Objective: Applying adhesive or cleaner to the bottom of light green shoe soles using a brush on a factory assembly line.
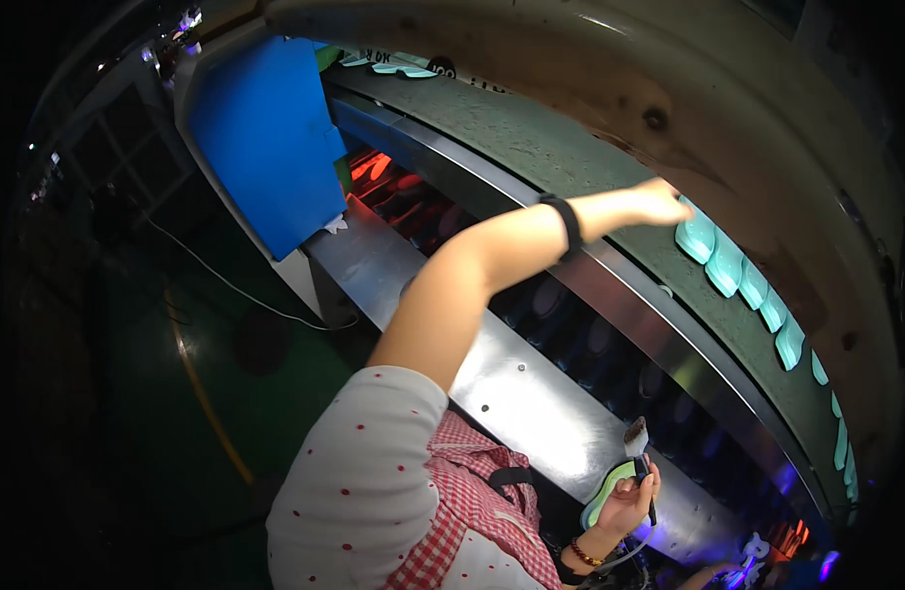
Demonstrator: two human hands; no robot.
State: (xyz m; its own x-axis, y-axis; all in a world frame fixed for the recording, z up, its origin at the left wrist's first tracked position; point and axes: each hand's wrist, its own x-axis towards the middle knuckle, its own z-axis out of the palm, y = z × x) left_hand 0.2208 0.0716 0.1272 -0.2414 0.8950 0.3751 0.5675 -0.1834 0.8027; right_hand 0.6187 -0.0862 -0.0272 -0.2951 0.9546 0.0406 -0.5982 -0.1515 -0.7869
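My left arm stretches across a metal ledge to the grey-green conveyor belt. At its end my left hand [659, 204] is at the nearest of several glossy teal curved pieces, shaped like shoe soles [726, 269], lined up along the belt's far side. Its fingertips are blurred, so their grip cannot be made out. Low in the view, my right hand [627, 506] is closed round the dark handle of a flat brush [636, 440], bristles upward. Against that hand is a light green, dark-rimmed rounded piece [600, 500]; whether the hand holds it too is unclear.
A shiny metal ledge [531, 379] runs along the near side of the conveyor belt [512, 133]. Between them, a dark slot shows an orange-red glow [369, 169]. A blue machine panel [261, 143] stands at left. A pale curved hood [590, 74] overhangs the belt. Another person's hand [713, 573] shows lower right.
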